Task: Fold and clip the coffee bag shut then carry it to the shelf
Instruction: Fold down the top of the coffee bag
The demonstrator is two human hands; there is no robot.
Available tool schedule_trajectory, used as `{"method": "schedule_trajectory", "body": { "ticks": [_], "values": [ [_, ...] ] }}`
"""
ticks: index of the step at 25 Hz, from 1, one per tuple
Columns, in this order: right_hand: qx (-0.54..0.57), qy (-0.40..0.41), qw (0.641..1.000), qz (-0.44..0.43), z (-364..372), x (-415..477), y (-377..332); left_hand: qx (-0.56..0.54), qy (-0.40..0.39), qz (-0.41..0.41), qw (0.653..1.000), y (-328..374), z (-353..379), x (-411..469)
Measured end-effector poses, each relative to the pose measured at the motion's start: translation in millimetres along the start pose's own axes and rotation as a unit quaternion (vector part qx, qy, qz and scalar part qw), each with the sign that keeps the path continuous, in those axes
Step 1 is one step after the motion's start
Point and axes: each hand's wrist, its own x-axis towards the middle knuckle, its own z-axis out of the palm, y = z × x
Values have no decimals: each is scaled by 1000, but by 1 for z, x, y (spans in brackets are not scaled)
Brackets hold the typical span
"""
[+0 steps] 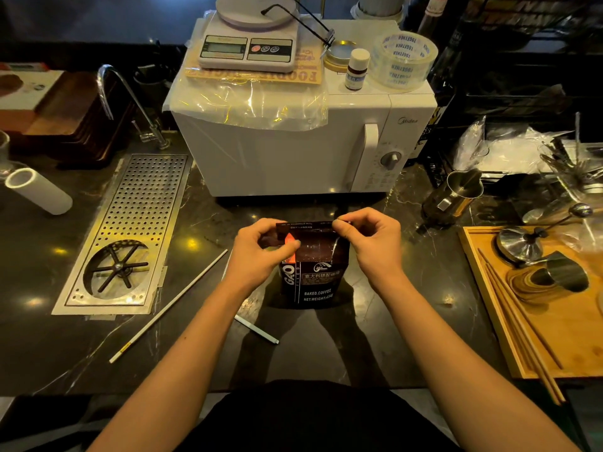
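Note:
A dark coffee bag [315,282] with white lettering stands upright on the black counter, just in front of the microwave. My left hand [261,252] pinches the bag's top left corner, and my right hand [372,239] pinches the top right corner. The top edge is stretched flat between them. A long white clip bar [169,305] lies slanted on the counter to the left of the bag. A shorter white piece [256,329] lies on the counter just below my left forearm.
A white microwave [293,151] stands close behind the bag, carrying a scale [249,44] and a tape roll [406,62]. A perforated metal drain tray [130,230] lies at the left. A wooden tray [548,305] with metal tools sits at the right, beside a steel pitcher [453,197].

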Motion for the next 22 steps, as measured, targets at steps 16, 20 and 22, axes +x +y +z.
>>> {"method": "schedule_trajectory", "body": {
  "ticks": [16, 20, 22],
  "values": [
    [31, -189, 981, -36, 18, -22, -16, -156, 128, -40, 979, 6, -15, -36],
    [70, -263, 961, -51, 50, -25, -29, -161, 214, -21, 963, 10, -59, -68],
    [62, -280, 957, -34, 70, -28, -24, -170, 262, -25, 950, 5, -83, -87]
  ]
}}
